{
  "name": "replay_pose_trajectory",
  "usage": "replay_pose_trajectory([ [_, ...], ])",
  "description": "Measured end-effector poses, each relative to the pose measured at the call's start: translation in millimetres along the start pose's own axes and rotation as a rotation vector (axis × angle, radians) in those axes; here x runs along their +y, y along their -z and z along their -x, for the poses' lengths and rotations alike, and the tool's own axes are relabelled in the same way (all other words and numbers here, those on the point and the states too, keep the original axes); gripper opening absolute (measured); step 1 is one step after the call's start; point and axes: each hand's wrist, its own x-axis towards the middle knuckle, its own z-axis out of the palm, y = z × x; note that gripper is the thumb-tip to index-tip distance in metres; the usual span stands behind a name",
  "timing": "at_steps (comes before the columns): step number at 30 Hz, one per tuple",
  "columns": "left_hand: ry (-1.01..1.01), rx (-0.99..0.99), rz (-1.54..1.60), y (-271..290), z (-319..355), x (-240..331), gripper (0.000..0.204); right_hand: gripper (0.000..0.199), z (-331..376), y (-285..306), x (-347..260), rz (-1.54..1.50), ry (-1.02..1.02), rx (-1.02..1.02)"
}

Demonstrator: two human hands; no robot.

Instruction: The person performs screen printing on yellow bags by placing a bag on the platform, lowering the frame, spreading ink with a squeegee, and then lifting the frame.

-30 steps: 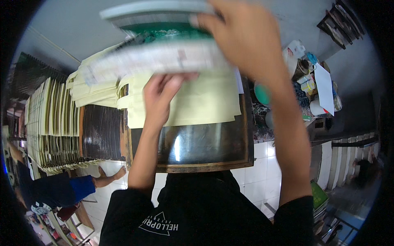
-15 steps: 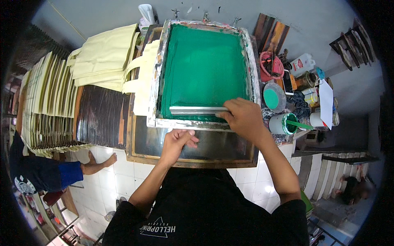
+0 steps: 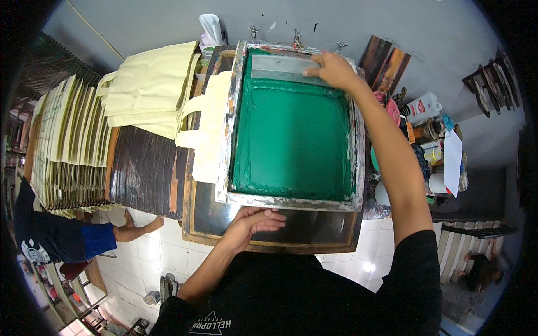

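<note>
A screen-printing frame (image 3: pixel 223 151) with white, paint-smeared edges lies in front of me, its mesh (image 3: pixel 294 140) covered in green ink. At the far end of the mesh, my right hand (image 3: pixel 334 70) grips the right end of a long flat squeegee (image 3: pixel 280 67). A ridge of green ink lies along the squeegee's near side. My left hand (image 3: pixel 252 225) is at the frame's near edge, its fingers stretched out and holding nothing; whether it touches the frame I cannot tell. A pale yellow cloth bag (image 3: pixel 208 131) with a handle sticks out from under the frame's left side.
Under the frame is a dark, wood-edged board (image 3: pixel 322 229). Folded yellow bags (image 3: pixel 151 84) are piled at left, beside a rack of hanging bags (image 3: pixel 75 129). Jars and bottles (image 3: pixel 428 131) crowd the right side. Another person (image 3: pixel 64 229) stands at far left.
My right hand has pushed the squeegee from the near end of the mesh to the far end. My left hand stays by the near edge, its fingers straighter. The view has shifted slightly.
</note>
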Motion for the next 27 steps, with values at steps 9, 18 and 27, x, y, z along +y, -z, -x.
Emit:
replay_pose_trajectory([
  [9, -0.326, -0.113, -0.572, -9.6, -34.5, 101.0, 0.022, 0.063, -38.4, -29.1, -2.3, 0.213, -0.148, 0.167],
  [18, -0.866, 0.375, -1.716, -17.3, -193.5, 269.4, 0.029, 0.068, -0.8, -41.8, -15.2, 0.21, -0.037, 0.298],
  [27, -0.87, 0.362, -1.607, -8.1, -167.8, 229.8, 0.024, 0.065, 47.8, -43.7, -35.8, 0.186, -0.024, 0.265],
])
